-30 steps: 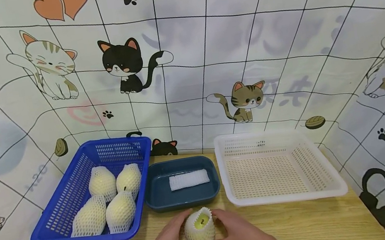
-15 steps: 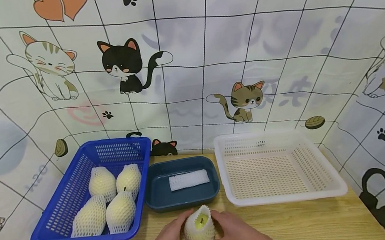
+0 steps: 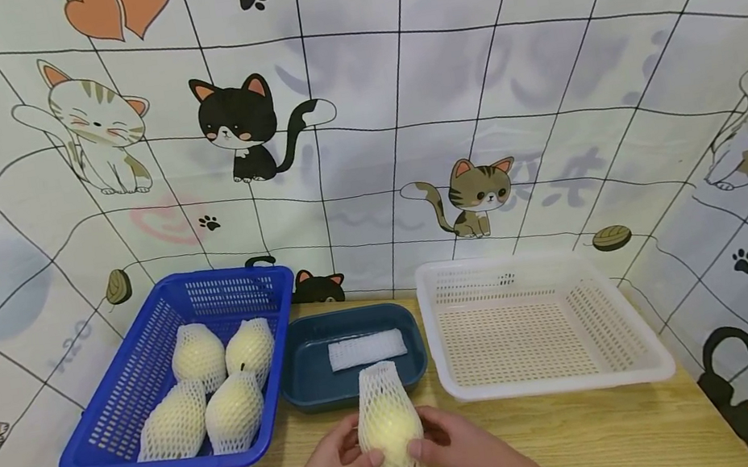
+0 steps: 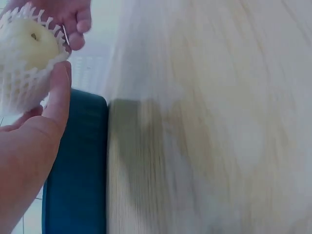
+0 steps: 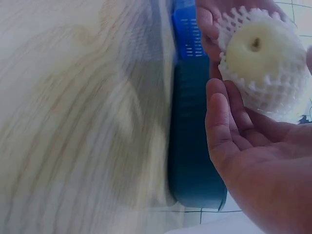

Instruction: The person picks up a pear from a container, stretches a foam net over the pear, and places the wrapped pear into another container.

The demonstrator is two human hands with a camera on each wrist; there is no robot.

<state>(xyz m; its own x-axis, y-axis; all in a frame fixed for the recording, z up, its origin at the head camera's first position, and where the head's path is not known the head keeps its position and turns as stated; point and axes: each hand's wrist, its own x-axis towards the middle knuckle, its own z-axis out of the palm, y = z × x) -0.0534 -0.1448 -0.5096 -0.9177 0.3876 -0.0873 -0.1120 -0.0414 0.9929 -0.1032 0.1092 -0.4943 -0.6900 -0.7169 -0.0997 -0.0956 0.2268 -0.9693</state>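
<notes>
A pale yellow pear [image 3: 391,431] in a white foam net sleeve is held between both hands in front of the dark teal tray. The sleeve's narrow end [image 3: 378,380] points away toward the tray, overlapping its front rim in the head view. My left hand [image 3: 340,461] grips the pear's left side, thumb toward me. On the right side my right hand [image 3: 462,444] grips it likewise, thumb on the near face. Both wrist views show the pear's end with a small brown spot [image 5: 256,44], bare inside the sleeve's frilled opening.
A blue basket [image 3: 108,406] at left holds several net-wrapped pears [image 3: 199,359]. The teal tray [image 3: 311,390] contains a flat white foam net [image 3: 366,350]. At right stands a white basket [image 3: 552,383]. Cat-patterned cloth [image 3: 367,145] backs the wooden table [image 3: 582,437].
The pear has been lifted and tipped: its stem in the sleeve's opening faced up before, and now the sleeve's narrow end points away. Both thumbs have come onto its near face.
</notes>
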